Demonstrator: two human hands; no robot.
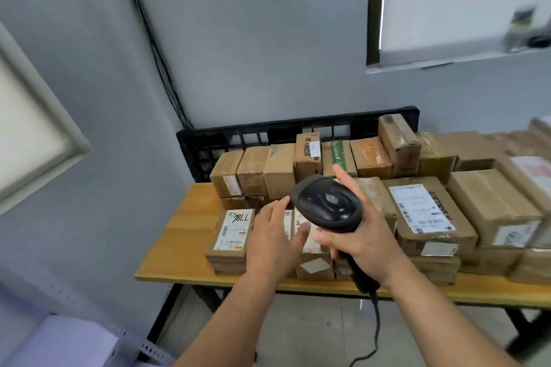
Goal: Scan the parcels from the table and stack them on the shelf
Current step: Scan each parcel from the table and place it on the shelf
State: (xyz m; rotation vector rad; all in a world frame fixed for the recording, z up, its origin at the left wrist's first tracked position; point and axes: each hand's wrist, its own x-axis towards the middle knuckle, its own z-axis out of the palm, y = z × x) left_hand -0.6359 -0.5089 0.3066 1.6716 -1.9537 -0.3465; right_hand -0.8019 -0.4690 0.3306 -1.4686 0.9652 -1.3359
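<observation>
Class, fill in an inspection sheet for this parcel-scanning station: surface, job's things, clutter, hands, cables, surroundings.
Surface: wooden table on dark legs.
Job's things: cardboard parcels in rows, some stacked; front-left parcel marked 78LL; black scanner.
Clutter: nothing seen.
Hands: right hand grips the scanner; left hand open, fingers straight, over the front parcels.
Cables: scanner cable hangs below the table edge; dark cables run down the wall.
Surroundings: black crate behind the parcels; window upper right.
</observation>
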